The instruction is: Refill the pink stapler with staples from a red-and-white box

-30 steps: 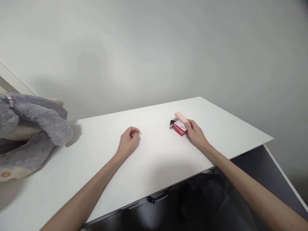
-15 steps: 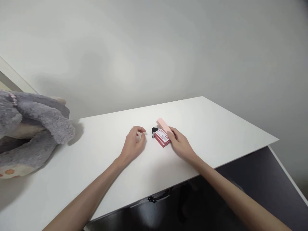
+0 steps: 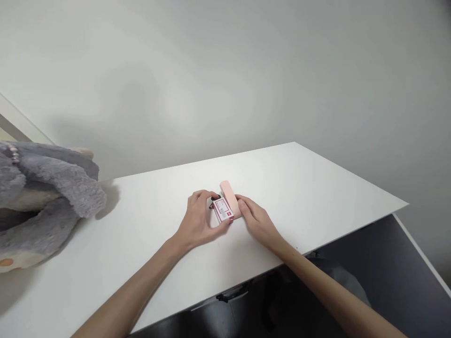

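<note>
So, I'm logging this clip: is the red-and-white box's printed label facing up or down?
Up: the box has its printed label visible on its upper face.

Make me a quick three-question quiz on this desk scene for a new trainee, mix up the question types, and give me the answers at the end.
1. Multiple choice: What colour is the slim object held by the right hand?
A) Green
B) Pink
C) Yellow

2. True or false: The plush toy is at the right edge of the picture.

3. Fill in the gap: The red-and-white block lies between the thumb and fingers of the ____ hand.

Key:
1. B
2. False; the toy is at the left edge.
3. left
</note>
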Tool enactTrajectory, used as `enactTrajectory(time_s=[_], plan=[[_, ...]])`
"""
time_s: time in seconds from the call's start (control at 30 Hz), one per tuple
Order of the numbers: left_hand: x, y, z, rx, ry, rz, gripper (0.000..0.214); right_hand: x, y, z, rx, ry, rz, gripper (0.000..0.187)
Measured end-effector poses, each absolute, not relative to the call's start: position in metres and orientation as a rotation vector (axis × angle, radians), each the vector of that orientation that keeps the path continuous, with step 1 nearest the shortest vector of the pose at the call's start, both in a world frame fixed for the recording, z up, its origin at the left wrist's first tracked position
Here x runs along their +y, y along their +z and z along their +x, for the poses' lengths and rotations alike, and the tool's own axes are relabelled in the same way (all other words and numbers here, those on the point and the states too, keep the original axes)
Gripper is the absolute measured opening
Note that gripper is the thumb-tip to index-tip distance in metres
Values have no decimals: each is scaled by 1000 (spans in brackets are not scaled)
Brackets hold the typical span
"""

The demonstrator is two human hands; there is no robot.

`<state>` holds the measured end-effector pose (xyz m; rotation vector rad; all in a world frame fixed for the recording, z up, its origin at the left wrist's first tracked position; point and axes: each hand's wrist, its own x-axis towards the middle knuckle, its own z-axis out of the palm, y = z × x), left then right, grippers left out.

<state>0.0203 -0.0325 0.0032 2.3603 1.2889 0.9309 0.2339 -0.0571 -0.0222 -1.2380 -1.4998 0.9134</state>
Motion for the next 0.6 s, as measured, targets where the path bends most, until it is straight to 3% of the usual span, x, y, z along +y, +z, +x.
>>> enactTrajectory(time_s=[0.17,0.6], plan=[[-30,-1,19,1258,846,2441,71,-56,-24,233,-1493,891,-1247,48],[-24,-6,14,1315,798,2581,74,-54,-29,236,-1528,817,-1283,47]])
